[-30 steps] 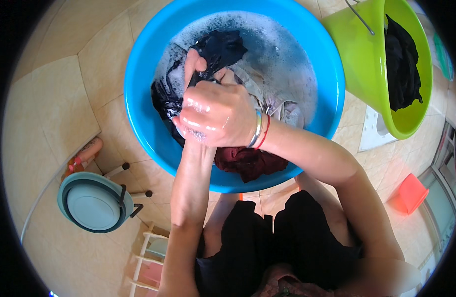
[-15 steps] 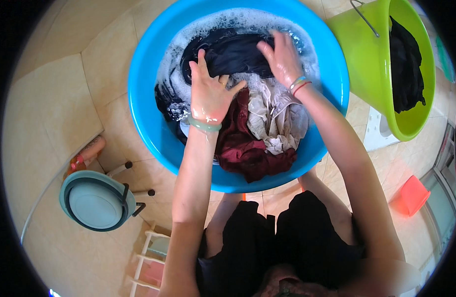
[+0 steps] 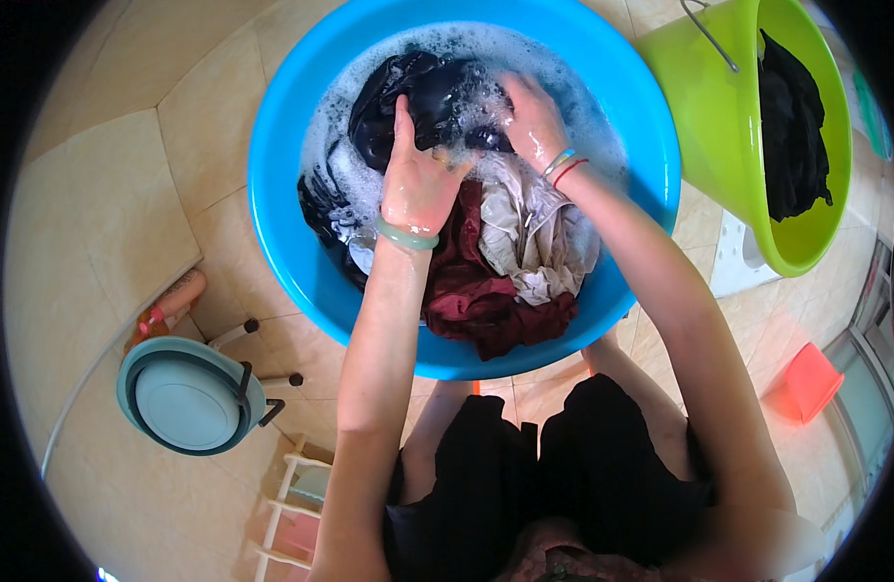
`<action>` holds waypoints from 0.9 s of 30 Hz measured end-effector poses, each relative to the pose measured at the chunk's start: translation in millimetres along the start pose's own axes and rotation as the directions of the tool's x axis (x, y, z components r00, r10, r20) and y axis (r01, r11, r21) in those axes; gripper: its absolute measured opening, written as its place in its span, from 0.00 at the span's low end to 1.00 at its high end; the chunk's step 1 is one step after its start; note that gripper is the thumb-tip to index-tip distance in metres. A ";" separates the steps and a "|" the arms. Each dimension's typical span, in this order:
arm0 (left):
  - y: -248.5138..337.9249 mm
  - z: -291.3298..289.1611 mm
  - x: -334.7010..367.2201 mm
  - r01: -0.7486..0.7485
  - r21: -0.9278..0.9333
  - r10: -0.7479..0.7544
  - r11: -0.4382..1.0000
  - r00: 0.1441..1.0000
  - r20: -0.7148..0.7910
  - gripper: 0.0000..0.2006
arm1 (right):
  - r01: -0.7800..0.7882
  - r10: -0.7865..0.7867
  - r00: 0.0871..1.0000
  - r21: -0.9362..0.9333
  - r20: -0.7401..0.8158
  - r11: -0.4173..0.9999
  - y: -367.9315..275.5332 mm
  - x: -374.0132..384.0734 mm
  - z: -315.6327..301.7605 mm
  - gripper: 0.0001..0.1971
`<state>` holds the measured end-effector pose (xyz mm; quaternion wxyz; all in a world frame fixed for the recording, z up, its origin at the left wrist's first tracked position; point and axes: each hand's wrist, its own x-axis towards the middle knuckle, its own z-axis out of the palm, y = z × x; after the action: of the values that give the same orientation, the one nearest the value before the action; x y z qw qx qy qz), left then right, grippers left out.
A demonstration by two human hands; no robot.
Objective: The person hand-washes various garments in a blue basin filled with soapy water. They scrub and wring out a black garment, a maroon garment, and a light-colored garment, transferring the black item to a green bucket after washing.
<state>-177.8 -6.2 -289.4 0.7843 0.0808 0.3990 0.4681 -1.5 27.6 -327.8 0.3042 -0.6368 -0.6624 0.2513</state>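
So the left hand (image 3: 415,189) has its fingers (image 3: 403,121) spread wide, one pointing up over the soaked navy-black cloth (image 3: 377,126). Can't tell if it's actually gripping. The right hand's (image 3: 536,124) fingertips are lost in the white suds (image 3: 568,92), so no clue there either. The dark cloth is bunched toward the far edge of the big round blue plastic basin (image 3: 654,175).

What could go wrong, imo: wet, soapy cloth is slippery, so a loose grip could let it slide away or send suds over the far edge. The pale green bangle (image 3: 406,236) might snag on fabric. And the crumpled off-white garment (image 3: 525,228) lies right against the maroon cloth (image 3: 495,315) near the basin's near edge; if that dye runs, I'd worry about staining.

The basin's on a beige tiled floor (image 3: 229,354), which would get slick if splashed. Past its right edge there's a tilted lime-green plastic bucket (image 3: 704,136) with black fabric (image 3: 794,136) inside, then a coral plastic container (image 3: 806,383). Off left, a grey-teal round tub (image 3: 183,407).
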 end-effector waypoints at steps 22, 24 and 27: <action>34.9 14.7 -15.9 0.533 -0.251 -0.221 0.808 0.669 0.710 0.25 | 0.585 -0.598 0.795 0.129 0.104 0.801 -174.9 -60.8 -36.2 0.10; 25.7 20.2 -34.3 0.161 -0.093 -0.169 0.983 0.982 -0.080 0.25 | 0.573 -0.576 0.817 0.077 0.028 0.816 -173.1 -53.7 -31.7 0.12; 4.6 -1.2 -40.9 -0.149 -0.153 0.146 0.977 0.989 -0.033 0.19 | 0.549 -0.538 0.836 0.137 -0.108 0.825 -163.0 -35.8 -24.5 0.11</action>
<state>-191.6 -36.7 -265.5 0.7470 0.0436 0.3627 0.5555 -96.3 -19.6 -196.5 0.4351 -0.4025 -0.7834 0.1869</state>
